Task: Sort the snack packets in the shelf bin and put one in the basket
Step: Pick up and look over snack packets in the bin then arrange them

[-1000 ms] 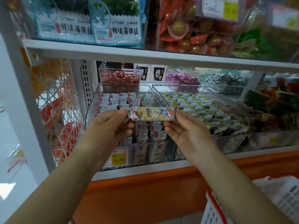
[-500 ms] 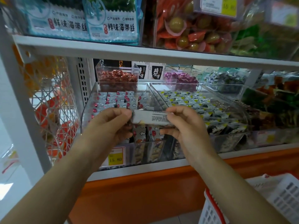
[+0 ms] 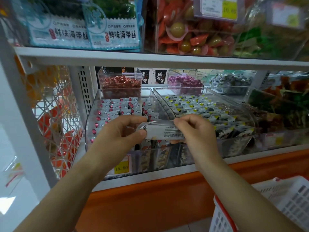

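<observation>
Both hands clamped on one long silver foil snack packet (image 3: 161,131), printed back up: left hand (image 3: 120,133) pinching left end, right hand (image 3: 195,129) right end, over clear plastic shelf bin (image 3: 93,114).

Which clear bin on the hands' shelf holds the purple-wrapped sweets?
The small back-row bin of purple sweets, middle of three; the red sweets bin sits left, the dark-wrapped one right.

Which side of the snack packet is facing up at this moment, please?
The back: the snack packet, pinched between left hand and right hand, shows small printed text on grey, no cartoon artwork.
</observation>
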A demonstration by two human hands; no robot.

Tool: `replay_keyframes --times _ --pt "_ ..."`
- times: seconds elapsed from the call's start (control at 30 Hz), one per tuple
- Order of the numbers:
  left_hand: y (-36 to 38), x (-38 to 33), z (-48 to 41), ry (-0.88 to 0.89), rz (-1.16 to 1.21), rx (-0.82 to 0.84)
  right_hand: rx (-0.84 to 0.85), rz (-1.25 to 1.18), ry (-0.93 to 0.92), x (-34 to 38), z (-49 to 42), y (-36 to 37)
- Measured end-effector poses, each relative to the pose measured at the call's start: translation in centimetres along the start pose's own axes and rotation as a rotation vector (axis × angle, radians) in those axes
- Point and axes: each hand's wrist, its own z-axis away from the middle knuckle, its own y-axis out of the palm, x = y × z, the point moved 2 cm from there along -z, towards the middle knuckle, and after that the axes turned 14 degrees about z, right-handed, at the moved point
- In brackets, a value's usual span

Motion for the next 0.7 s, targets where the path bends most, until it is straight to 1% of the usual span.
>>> replay_keyframes --times 0.07,0.13,0.17,0.33,0.47,0.5,0.57,0.63,0.7 --pt "0.3 -0.2 0.0 -0.043 0.089 0.002 -0.025 0.088 -0.077 0.3 0.2 0.1" --pt "0.3 -0.3 -0.1 -0.044 0.058 -0.029 -0.037 0.199 -0.162 0.6 0.4 0.2" --pt "0.3 -0.3 -0.2 -0.041 0.028 -0.050 -0.030 0.217 -0.189 0.7 0.6 0.2" --pt "-0.1 -0.2 -0.4 -0.075 0.018 -0.128 0.044 0.181 -0.228 1.0 0.8 0.7" --pt "-0.4 0.0 -0.5 -0.073 0.000 -0.176 0.070 0.131 -0.210 0.9 1.0 0.9" --pt "-0.5 0.1 -0.5 -0.074 0.002 -0.191 0.105 0.089 -0.193 0.9 0.9 0.9" --pt "-0.9 0.3 -0.6 -0.092 0.049 -0.239 0.231 0.040 -0.153 0.6 0.8 0.9" --pt "-1.3 0.4 -0.8 -0.119 0.103 -0.278 0.333 0.072 -0.173 0.4 0.6 1.0" --pt "-1.5 0.4 -0.8 -0.116 0.112 -0.287 0.320 0.090 -0.196 0.5 0.5 1.1"
